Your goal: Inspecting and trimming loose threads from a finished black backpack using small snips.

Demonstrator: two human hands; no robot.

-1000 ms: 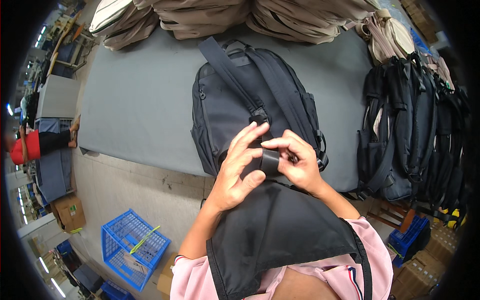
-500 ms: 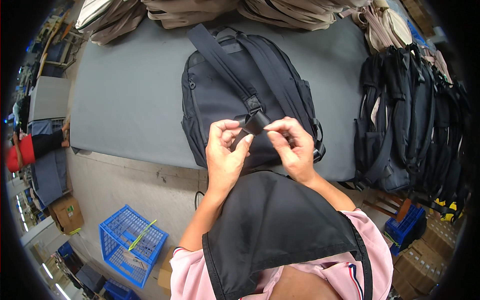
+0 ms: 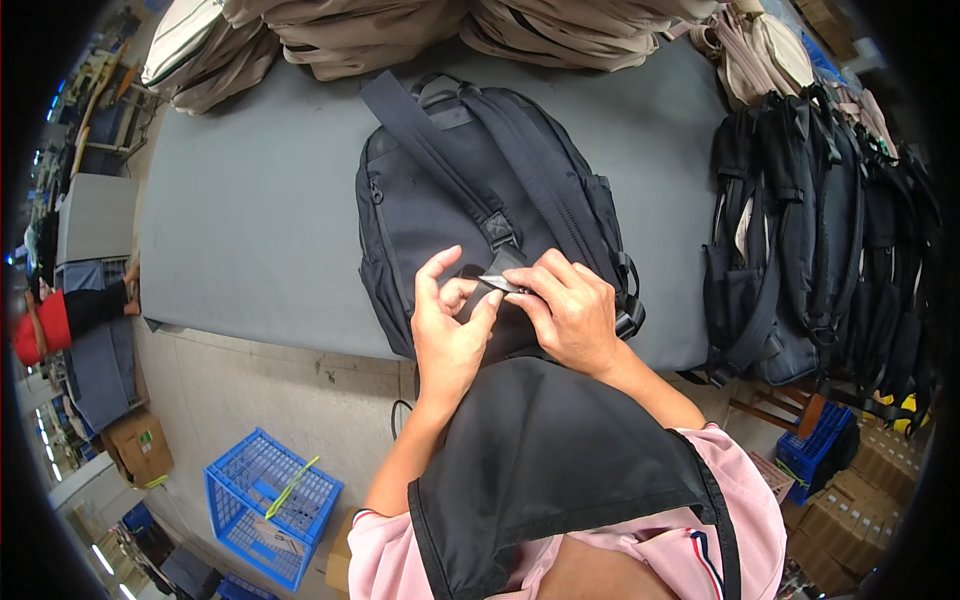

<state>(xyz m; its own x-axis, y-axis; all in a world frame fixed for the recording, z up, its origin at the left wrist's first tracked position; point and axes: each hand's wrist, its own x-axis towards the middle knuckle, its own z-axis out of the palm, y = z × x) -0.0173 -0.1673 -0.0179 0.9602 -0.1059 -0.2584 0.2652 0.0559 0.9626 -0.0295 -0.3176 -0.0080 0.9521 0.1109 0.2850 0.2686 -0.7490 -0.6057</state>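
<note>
A dark navy backpack (image 3: 400, 215) lies on the grey table with its shoulder straps facing up. One padded shoulder strap (image 3: 425, 140) runs down to a black buckle and a length of webbing strap (image 3: 508, 257) near the bag's lower middle. My left hand (image 3: 450, 325) pinches the webbing between thumb and fingers, its index finger raised. With thumb and fingertips, my right hand (image 3: 575, 312) grips the folded end of the same webbing. Fingers partly hide the fold. The second shoulder strap (image 3: 540, 165) rests flat on the bag.
Beige bags (image 3: 360, 35) are stacked along the table's (image 3: 250, 220) far edge. Several black backpacks (image 3: 785, 240) hang at the right. A blue plastic crate (image 3: 270, 505) stands on the floor at lower left. A person in red (image 3: 50, 325) is at far left.
My right hand has come in closer to the left and now presses on the webbing end, which is folded lower. The view has shifted slightly.
</note>
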